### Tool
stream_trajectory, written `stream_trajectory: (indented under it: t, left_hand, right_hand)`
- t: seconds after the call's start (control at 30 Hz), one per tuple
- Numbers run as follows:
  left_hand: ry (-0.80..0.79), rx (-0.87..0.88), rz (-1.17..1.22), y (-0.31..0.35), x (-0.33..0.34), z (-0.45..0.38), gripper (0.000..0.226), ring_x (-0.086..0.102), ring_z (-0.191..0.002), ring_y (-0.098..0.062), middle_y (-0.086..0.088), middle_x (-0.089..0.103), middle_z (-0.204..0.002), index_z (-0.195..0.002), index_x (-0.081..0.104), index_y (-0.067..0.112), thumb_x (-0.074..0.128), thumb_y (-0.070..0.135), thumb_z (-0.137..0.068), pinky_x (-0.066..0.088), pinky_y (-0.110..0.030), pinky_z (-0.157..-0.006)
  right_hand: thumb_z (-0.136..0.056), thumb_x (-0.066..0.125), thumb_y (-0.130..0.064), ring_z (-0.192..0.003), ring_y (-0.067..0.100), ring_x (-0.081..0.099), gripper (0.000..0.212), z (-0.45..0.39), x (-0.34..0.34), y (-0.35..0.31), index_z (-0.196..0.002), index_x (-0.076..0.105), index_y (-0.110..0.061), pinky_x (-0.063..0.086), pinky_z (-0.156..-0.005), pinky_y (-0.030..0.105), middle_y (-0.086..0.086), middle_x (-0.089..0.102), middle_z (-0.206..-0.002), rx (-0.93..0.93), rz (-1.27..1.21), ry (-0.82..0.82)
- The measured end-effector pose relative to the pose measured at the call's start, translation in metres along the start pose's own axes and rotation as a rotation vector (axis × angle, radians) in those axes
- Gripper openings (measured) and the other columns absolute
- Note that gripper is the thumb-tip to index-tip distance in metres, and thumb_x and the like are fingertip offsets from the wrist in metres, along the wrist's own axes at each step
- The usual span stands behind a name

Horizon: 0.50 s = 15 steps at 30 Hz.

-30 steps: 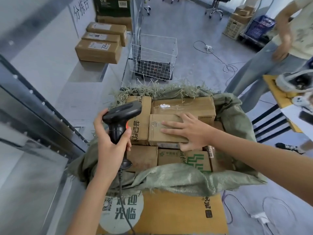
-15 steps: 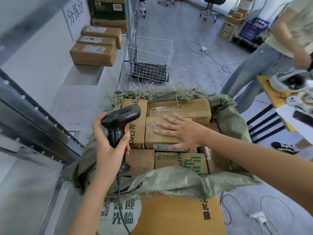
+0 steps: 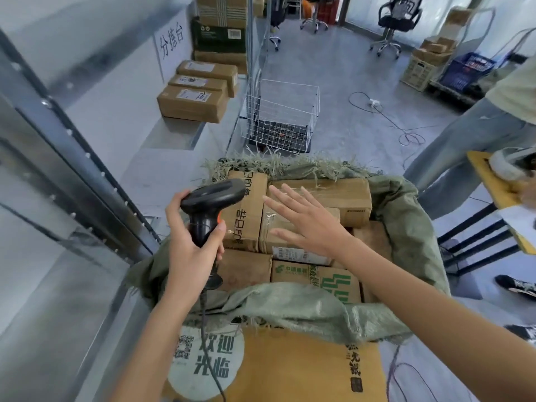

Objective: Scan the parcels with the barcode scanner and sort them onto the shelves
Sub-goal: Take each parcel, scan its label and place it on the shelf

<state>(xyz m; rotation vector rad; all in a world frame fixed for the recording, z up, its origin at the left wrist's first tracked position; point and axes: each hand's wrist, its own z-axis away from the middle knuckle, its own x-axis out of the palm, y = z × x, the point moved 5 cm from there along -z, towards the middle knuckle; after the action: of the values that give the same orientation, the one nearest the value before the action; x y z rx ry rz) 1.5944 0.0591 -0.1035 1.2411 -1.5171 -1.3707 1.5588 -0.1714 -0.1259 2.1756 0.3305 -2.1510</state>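
My left hand (image 3: 193,245) grips the handle of a black barcode scanner (image 3: 213,198) with an orange trigger, its head pointing right over the parcels. Several brown cardboard parcels lie packed in an open green woven sack (image 3: 290,306). My right hand (image 3: 310,224) hovers flat, fingers spread, above a small taped parcel (image 3: 275,227) in the middle of the sack. A longer parcel (image 3: 333,195) lies behind it and a green-printed box (image 3: 316,278) in front. Three parcels (image 3: 194,103) sit on the grey shelf (image 3: 121,117) at the left.
A white wire basket cart (image 3: 281,117) stands on the floor beyond the sack. Another person (image 3: 470,134) in jeans stands at the right beside a table (image 3: 504,198). Cables (image 3: 406,134) trail across the floor. A large cardboard box (image 3: 290,369) sits under the sack's near edge.
My right hand has lifted off the small parcel it was pressing and now hovers spread above it. The view has tilted up and the scanner sits slightly higher.
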Motion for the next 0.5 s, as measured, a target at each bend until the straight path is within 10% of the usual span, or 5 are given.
stream_trajectory:
  t: [0.5]
  left_hand:
    - [0.623, -0.04, -0.268, 0.041, 0.0, 0.175, 0.071, 0.067, -0.072, -0.012, -0.016, 0.065, -0.116, -0.134, 0.032, 0.053, 0.069, 0.006, -0.096, 0.057, -0.033, -0.066]
  right_hand:
    - [-0.104, 0.024, -0.056, -0.154, 0.017, -0.005, 0.064, 0.042, -0.021, -0.102, -0.16, 0.006, -0.031, -0.008, -0.123, 0.044, -0.006, 0.001, -0.167, -0.305, -0.156, 0.063]
